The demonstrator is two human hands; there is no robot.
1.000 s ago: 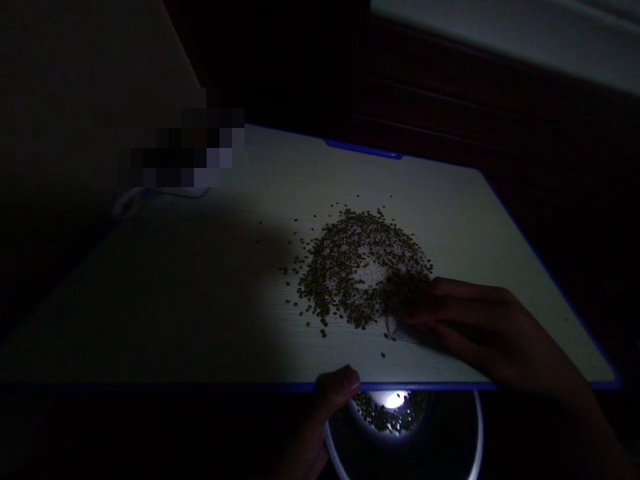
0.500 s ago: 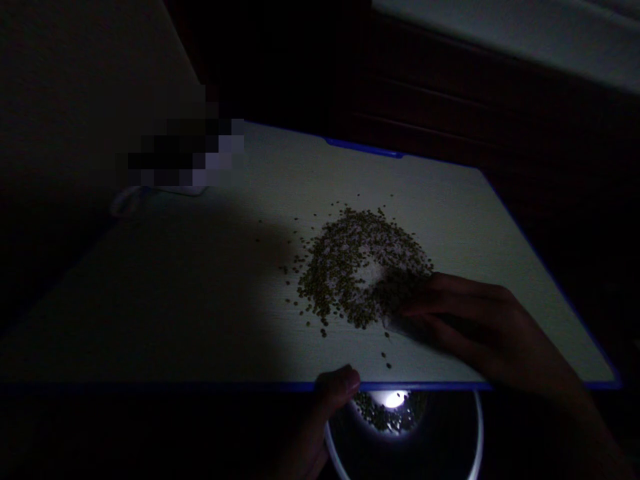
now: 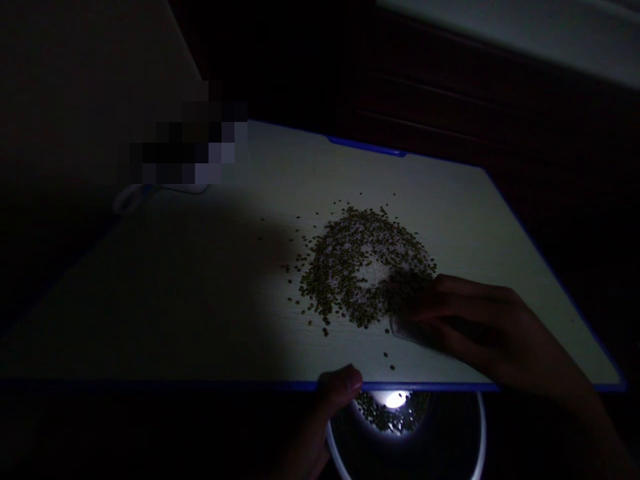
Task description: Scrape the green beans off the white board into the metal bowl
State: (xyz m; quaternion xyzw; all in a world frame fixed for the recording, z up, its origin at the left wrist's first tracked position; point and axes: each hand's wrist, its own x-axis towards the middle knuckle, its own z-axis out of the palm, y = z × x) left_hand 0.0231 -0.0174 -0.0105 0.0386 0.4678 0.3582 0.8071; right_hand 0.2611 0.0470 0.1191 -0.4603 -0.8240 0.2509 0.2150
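A heap of small greenish beans mixed with white grains (image 3: pixel 363 267) lies on a pale table with a blue rim (image 3: pixel 200 300). My right hand (image 3: pixel 480 327) rests on the table at the heap's near right edge, fingers curled together over some beans; what they hold is hidden in shadow. My left hand (image 3: pixel 325 413) grips the rim of a round white bowl (image 3: pixel 477 440) held just below the table's front edge. The bowl has some beans in it under a bright reflection.
The room is very dark. A white rounded object (image 3: pixel 133 197) sits at the table's far left. A blue handle (image 3: pixel 367 147) marks the far edge. Dark furniture stands behind, with a pale surface (image 3: pixel 525 33) at top right.
My right hand shifted slightly at the heap's edge; a few loose beans lie nearer the front edge. The left hand and bowl stayed put.
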